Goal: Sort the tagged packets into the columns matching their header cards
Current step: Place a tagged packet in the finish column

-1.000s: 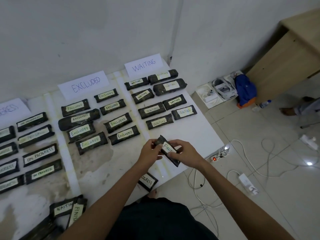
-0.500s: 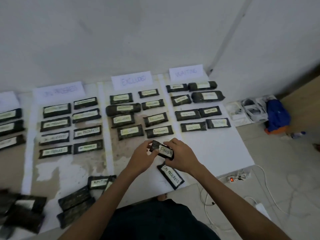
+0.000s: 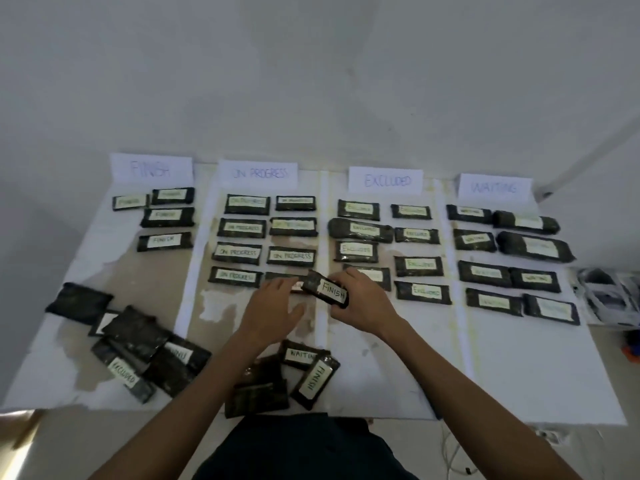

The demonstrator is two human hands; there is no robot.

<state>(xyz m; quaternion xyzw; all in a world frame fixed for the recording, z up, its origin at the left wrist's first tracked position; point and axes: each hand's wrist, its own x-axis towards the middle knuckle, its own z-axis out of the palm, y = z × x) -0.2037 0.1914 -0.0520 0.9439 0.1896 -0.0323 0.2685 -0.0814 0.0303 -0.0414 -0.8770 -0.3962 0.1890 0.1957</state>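
The packet (image 3: pixel 325 289) tagged FINISH sits at centre frame, its long axis roughly left-right. The right hand (image 3: pixel 360 301) has its fingers curled round the right end. The left hand (image 3: pixel 273 303), fingers loosely spread, is just beside the left end. The FINISH card (image 3: pixel 151 169) stands upper left, on the left hand's side.

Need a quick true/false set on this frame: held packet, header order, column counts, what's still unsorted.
1. The held packet is tagged FINISH. True.
2. The header cards read, left to right, FINISH, ON PROGRESS, EXCLUDED, WAITING. True.
3. The right hand holds nothing. False: it grips the held packet.
4. The FINISH column has the most packets. False: it shows four, fewer than any other column.
5. Every packet is already sorted. False: a loose pile lies at the near edge, and a WAITING packet lies there too.
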